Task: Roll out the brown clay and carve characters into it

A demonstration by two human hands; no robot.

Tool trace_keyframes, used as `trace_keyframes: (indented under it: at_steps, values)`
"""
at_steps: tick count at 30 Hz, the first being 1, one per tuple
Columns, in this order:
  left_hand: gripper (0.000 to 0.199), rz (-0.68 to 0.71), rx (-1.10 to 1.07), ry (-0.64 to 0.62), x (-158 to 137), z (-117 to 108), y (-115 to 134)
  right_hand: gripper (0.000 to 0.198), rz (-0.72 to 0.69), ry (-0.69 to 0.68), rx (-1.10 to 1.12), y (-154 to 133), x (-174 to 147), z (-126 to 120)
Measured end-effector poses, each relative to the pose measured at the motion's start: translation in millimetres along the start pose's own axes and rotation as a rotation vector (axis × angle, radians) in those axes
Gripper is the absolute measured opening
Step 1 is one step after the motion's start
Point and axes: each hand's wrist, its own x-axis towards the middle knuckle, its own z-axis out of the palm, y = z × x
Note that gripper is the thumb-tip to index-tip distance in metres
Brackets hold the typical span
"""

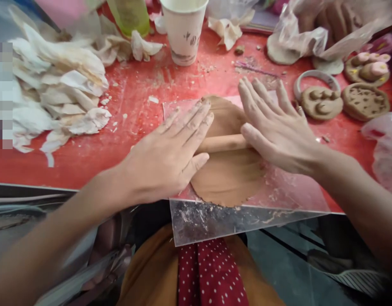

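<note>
A flat, roughly round sheet of brown clay [226, 182] lies on a clear plastic sheet [208, 225] that juts past the table's front edge. Across the clay's middle rests a wooden rolling pin [226, 143]. My left hand [173, 153] lies flat over the pin's left end, fingers stretched out. Over its right end is my right hand [275, 127], palm down with the fingers spread. Both pin ends are hidden beneath my palms, and neither hand is wrapped around it.
Crumpled tissues [62, 89] heap at the left of the red table [132, 89]. A paper cup [185, 34] stands at the back beside a yellow-green container [130, 17]. To the right are a ring [317, 76], decorated clay discs [365, 102] and plastic bags [385, 144].
</note>
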Motion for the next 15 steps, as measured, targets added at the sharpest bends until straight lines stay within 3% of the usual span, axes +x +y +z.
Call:
trace_keyframes:
  at_steps: [5,15]
  values:
    - [0.067,-0.012,-0.022,-0.089,4.3,-2.0,-11.7,0.077,0.03,-0.021,-0.004,-0.6,1.4,0.8]
    - [0.063,0.068,0.058,-0.023,-0.1,-1.3,-10.7,0.071,0.019,0.046,-0.033,-9.7,-10.4,2.7]
